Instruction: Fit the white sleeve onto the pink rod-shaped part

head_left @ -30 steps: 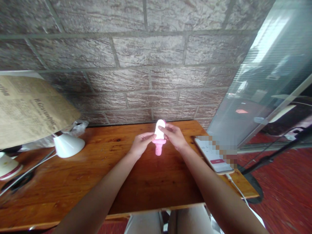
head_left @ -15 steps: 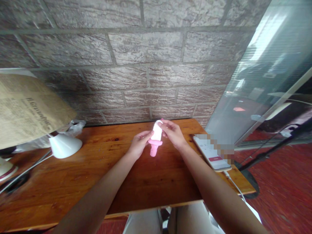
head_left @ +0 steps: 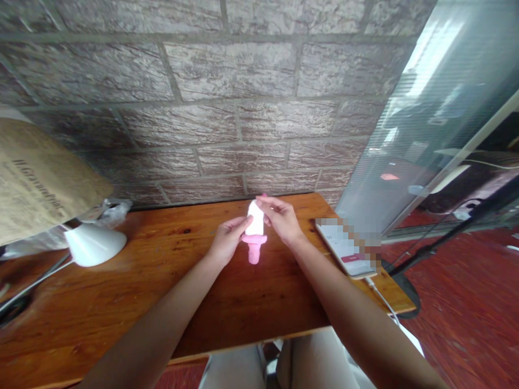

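Observation:
A small dagger-shaped piece (head_left: 255, 224) is held up over the table, its white blade pointing away from me and its pink crossguard and handle towards me. It looks soft, like modelling clay, though I cannot be sure. My left hand (head_left: 227, 237) grips its left edge just above the crossguard, thumb on the white face. At the rounded tip, my right hand (head_left: 281, 219) pinches the white part between thumb and fingers. A speck of pink shows by the right fingertips; I cannot tell what it is. The fingers behind the blade are hidden.
The wooden table (head_left: 162, 281) meets a brick-patterned wall (head_left: 203, 119). On the left stands a lamp with a white base (head_left: 95, 244) and printed paper shade (head_left: 44, 183), near crumpled clear plastic (head_left: 113, 212). A phone (head_left: 344, 251) with a white cable (head_left: 385, 302) lies right, beside a glass partition (head_left: 405, 124).
The dagger-shaped piece has turned a little more upright, and both hands stay on it. The whole view has shifted slightly, with the table's things appearing further left.

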The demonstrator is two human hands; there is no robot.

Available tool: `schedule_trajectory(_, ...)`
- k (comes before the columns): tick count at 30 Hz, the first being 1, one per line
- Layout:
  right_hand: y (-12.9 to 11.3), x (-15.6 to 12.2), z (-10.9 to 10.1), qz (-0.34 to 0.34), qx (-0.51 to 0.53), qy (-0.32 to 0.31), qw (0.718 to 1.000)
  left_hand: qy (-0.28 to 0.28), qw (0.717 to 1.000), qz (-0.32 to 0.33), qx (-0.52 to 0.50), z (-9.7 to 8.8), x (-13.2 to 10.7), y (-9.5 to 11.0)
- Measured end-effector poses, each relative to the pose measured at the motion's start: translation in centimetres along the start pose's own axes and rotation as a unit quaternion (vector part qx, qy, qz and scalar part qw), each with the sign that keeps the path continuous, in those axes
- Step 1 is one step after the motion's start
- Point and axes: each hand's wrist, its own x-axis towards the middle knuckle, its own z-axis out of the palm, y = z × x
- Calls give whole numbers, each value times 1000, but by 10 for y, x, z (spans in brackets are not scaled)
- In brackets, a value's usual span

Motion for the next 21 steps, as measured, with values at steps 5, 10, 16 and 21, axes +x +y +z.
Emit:
schedule_trajectory(5, -2, 0, -2, 25, 14, -9, 1000, -24, 999, -38, -25, 4, -3, 9)
schedule_trajectory(10, 1, -1, -1, 41, 14, -30, 999, 3, 1000, -25, 1, 4, -3, 7)
schedule_trajectory(16, -1, 0, -3, 73, 16, -46, 996, 34, 995, 9, 92, -1, -2, 3)
schedule_trajectory(21, -2, 1, -6, 85, 29, -60, 994, 36, 989, 29, 140, -1, -4, 4)
